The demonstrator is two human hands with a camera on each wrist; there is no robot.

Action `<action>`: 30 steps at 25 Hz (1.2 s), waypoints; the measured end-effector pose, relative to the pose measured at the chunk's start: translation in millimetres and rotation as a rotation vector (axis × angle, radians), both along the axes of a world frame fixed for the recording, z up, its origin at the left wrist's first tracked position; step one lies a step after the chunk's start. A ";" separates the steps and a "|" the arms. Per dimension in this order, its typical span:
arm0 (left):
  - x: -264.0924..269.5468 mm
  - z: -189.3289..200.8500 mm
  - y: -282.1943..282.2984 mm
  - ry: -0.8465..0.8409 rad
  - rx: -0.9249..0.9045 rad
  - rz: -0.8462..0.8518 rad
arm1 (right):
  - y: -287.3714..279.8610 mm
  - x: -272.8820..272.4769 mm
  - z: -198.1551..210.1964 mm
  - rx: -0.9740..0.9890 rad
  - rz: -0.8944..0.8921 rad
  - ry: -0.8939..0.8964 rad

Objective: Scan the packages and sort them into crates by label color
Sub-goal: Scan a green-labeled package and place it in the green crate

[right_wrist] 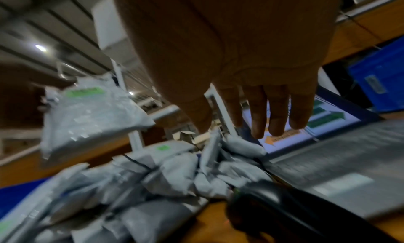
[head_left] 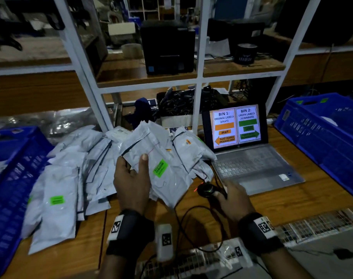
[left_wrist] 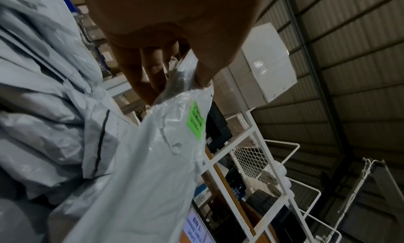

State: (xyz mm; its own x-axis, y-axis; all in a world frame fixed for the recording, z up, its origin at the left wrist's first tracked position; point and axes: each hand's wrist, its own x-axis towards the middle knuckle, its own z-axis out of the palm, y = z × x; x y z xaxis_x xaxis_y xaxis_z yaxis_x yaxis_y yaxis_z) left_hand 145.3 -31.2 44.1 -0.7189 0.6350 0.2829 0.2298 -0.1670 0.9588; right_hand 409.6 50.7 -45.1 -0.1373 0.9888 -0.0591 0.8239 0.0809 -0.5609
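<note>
A grey package (head_left: 163,168) with a green label (head_left: 160,168) is up off the pile, tilted, in the left hand (head_left: 131,178) — thumb on top, fingers curled beneath, pinching its near end. Its lower edge hangs just above the wooden table (head_left: 282,202). Beside it, the right hand (head_left: 234,198) hovers over the black scanner (head_left: 206,190), fingers straight and holding nothing in the wrist view. Behind them the heap of grey packages (head_left: 70,178) sprawls leftward, touching the left blue crate (head_left: 12,178). The laptop (head_left: 250,158) sits to the right, showing the bin guide — the right blue crate (head_left: 322,137) stands beyond it at the table's edge.
</note>
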 end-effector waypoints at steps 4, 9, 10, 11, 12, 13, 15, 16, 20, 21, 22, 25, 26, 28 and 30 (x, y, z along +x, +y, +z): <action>-11.4 5.0 -48.5 -0.097 0.053 0.065 | -46.0 -27.8 50.4 0.128 0.199 0.183; -48.6 14.4 -102.1 -0.182 0.070 0.196 | -109.0 -94.1 99.5 -0.076 0.469 0.472; -59.7 18.4 -111.8 -0.200 0.088 0.208 | -118.5 -110.2 105.4 -0.088 0.522 0.535; -67.3 22.9 -119.5 -0.208 0.094 0.215 | -125.0 -123.5 108.5 -0.078 0.561 0.586; -79.7 27.0 -128.8 -0.205 0.102 0.222 | -131.1 -140.7 111.6 -0.061 0.595 0.627; -90.5 30.3 -135.8 -0.209 0.106 0.228 | -134.9 -155.6 113.9 -0.027 0.603 0.654; -125.2 39.7 -154.1 -0.232 0.129 0.241 | -143.2 -196.5 121.4 0.051 0.581 0.683; -143.5 42.4 -159.6 -0.245 0.126 0.249 | -145.6 -213.9 125.7 0.086 0.570 0.695; -247.7 56.8 -180.5 -0.228 0.140 0.275 | -153.0 -313.2 141.1 0.175 0.594 0.677; -278.4 59.8 -183.4 -0.187 0.137 0.272 | -153.5 -339.3 143.5 0.185 0.596 0.664; -318.1 63.4 -185.6 -0.143 0.120 0.233 | -153.6 -373.8 143.2 0.176 0.582 0.657; -437.4 68.0 -183.2 -0.023 -0.030 0.130 | -151.5 -470.5 149.3 0.101 0.556 0.618; -470.7 68.0 -179.6 0.022 -0.085 0.119 | -149.3 -499.5 151.3 0.096 0.548 0.602; -538.1 65.6 -166.3 0.114 -0.179 0.119 | -141.4 -563.1 155.4 0.074 0.520 0.581; -596.9 59.8 -147.1 0.179 -0.277 0.106 | -127.9 -627.0 153.7 0.072 0.465 0.524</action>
State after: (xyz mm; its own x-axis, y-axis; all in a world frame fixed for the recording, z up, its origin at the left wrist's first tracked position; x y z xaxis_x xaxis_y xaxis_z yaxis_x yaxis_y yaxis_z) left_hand -451.6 -178.3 103.9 -0.7394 0.6300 0.2373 0.4004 0.1282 0.9073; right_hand -217.5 -77.1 108.6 -0.5397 0.8193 0.1934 0.3176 0.4109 -0.8545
